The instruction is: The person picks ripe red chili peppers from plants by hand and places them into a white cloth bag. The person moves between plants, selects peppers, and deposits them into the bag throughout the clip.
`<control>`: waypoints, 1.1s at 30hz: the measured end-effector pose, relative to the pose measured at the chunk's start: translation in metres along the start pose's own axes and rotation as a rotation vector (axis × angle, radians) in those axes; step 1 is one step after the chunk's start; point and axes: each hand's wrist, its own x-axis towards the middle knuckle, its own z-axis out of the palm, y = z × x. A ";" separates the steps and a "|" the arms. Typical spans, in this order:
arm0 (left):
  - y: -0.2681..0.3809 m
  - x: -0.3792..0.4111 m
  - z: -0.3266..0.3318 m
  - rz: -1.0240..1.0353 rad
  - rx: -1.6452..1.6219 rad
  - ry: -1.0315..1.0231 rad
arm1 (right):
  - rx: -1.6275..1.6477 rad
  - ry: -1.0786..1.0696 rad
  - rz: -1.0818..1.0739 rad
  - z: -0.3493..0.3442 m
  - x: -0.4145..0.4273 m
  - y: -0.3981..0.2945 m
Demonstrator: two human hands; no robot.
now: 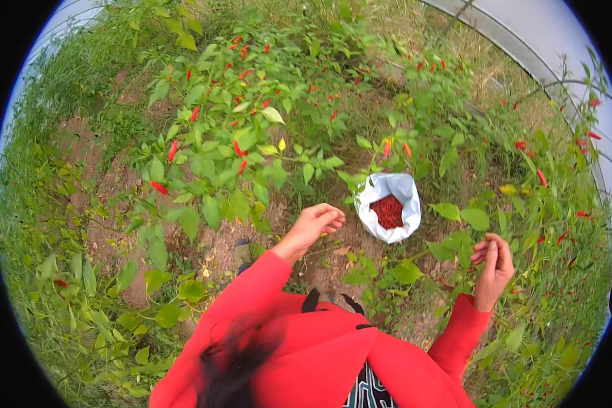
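A white plastic bag (413,219) stands with its mouth folded wide, partly filled with small red chili peppers (387,211). Just left of it, apart from the rim, hovers my left hand (316,224) with curled fingers. Out to the right is my right hand (492,270), its fingers bent in beside the leaves of a pepper plant. No pepper shows in either hand, though the curled fingers hide the palms. Ahead and to the left grows a leafy chili plant (211,209) bearing ripe fruit, among them a red chili (158,187) low on its left side.
More chili plants (540,204) with red fruit crowd the right side. Bare soil (219,250) with fallen leaves runs between the rows, where one of my shoes (242,252) shows. A curved greenhouse frame (520,46) with pale sheeting arches at the upper right.
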 end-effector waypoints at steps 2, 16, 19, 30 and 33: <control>0.052 -0.018 -0.026 0.143 0.043 -0.062 | 0.062 -0.010 -0.005 0.033 0.008 -0.012; 0.125 -0.087 -0.202 0.439 0.168 -0.490 | 0.347 -0.742 0.079 0.418 0.068 -0.123; 0.141 -0.106 -0.211 0.169 -0.472 -0.251 | 0.317 -0.903 0.096 0.459 0.070 -0.121; 0.101 -0.098 -0.167 0.815 -0.025 0.714 | 0.115 -1.129 -0.145 0.401 0.122 -0.055; 0.099 -0.086 -0.132 0.851 -0.101 0.889 | 0.012 -1.106 -0.170 0.336 0.163 -0.018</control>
